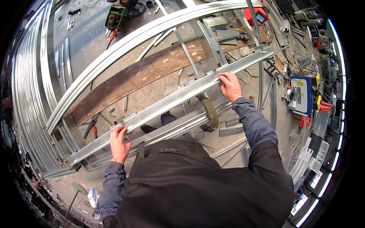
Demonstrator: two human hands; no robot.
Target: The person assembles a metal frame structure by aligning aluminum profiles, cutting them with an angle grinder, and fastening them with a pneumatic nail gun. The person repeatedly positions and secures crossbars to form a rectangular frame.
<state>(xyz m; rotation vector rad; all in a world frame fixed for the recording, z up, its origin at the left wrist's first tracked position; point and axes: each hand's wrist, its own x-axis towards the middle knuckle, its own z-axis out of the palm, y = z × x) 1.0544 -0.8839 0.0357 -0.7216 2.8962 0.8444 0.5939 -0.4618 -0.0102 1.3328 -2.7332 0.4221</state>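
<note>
Both hands, left hand (120, 142) and right hand (230, 86), grip closed on a long galvanised steel channel (178, 98): light, stiff, probably sharp-edged, best held wide apart.

This is a metalworking workshop, likely one that builds light steel frames. Long galvanized steel channels (178, 97) lie across a frame (159, 45) of the same profiles, and more profiles (26, 95) are stacked in a thick bundle at the left. The concrete floor (87, 38) is littered with short offcuts (231, 131). A green machine (117, 17) with cables sits on the floor at the top, and a blue and white machine (301, 95) stands at the right. A rusty plank (152, 70) lies under the frame.
</note>
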